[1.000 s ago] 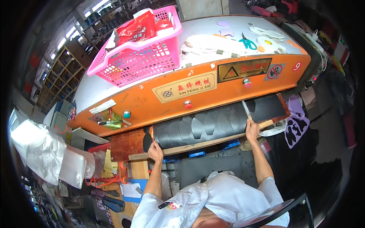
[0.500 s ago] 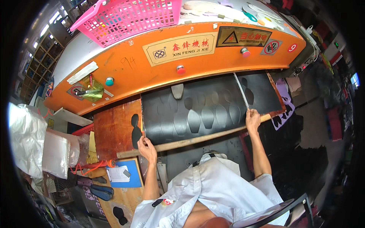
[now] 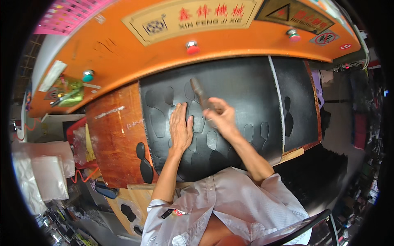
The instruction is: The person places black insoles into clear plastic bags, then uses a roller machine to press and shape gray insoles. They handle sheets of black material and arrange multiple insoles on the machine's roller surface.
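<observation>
A black sheet (image 3: 242, 82) with several sole-shaped outlines cut in it lies across the board under the orange machine. Flat on its left half rests my left hand (image 3: 180, 128), fingers stretched out, holding nothing. My right hand (image 3: 221, 117) is closed around a long, narrow brown tool (image 3: 200, 93) that slants up and left over the sheet. Motion blurs it, and its exact kind does not show; its lower part is covered by my fingers. Left of the sheet, a pair of joined black sole pieces (image 3: 143, 162) lies on the red-brown board (image 3: 111, 139).
The orange machine beam (image 3: 230, 43) spans the far side, bearing red buttons (image 3: 192, 47) and a green one (image 3: 88, 75). A pale strip (image 3: 277, 94) crosses the sheet at right. Clear plastic bags (image 3: 49, 172) hang at left; a pink basket (image 3: 67, 16) stands at the far left.
Both hands have left the sheet's near edge and moved inward over it. My left hand now lies flat; my right has taken hold of the brown tool. The view has moved closer to the machine.
</observation>
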Demonstrator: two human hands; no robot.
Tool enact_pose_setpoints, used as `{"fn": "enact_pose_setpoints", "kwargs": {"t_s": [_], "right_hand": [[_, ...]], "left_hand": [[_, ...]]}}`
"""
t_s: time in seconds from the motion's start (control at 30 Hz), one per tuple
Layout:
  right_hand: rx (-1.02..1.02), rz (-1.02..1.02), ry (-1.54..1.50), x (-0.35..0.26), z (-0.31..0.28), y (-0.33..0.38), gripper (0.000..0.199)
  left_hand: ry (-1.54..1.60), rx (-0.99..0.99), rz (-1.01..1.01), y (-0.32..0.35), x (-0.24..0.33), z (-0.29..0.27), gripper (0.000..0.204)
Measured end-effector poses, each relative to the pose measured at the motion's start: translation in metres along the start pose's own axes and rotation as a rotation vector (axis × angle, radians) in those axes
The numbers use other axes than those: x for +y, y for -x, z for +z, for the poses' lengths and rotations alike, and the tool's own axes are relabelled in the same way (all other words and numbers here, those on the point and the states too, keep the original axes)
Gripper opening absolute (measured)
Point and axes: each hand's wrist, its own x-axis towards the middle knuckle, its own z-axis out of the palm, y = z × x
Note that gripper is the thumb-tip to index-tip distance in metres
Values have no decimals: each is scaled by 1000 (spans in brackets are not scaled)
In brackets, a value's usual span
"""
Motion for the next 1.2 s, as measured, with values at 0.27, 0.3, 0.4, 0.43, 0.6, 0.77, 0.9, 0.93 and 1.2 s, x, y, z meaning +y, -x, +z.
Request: {"fn": "enact_pose_setpoints", "kwargs": {"t_s": [0.27, 0.3, 0.4, 0.43, 0.6, 0.77, 0.9, 0.93, 1.2], "right_hand": [[273, -441, 665, -8, -15, 8, 60], [279, -436, 718, -6, -7, 6, 60], [329, -470, 746, 1, 7, -7, 62], [321, -480, 747, 3, 7, -14, 62], [200, -491, 640, 0, -28, -59, 57], [538, -460, 138, -43, -126, -86, 16], [816, -755, 71, -100, -200, -122, 19], [748, -763, 142, -114, -210, -137, 19], [547, -551, 292, -71, -268, -114, 27]], "left_hand": [[90, 175, -104, 13, -2, -13, 38], [43, 261, -53, 22, -6, -20, 33], [-66, 451, -210, 65, -24, -44, 26], [-71, 503, -277, 85, -31, -51, 24], [-135, 676, -492, 152, -56, -41, 26], [-135, 730, -535, 120, -78, -17, 32], [-123, 721, -495, 73, -84, -22, 35], [-103, 682, -498, 63, -86, -25, 37], [-59, 595, -437, -20, -95, -47, 40]]}}
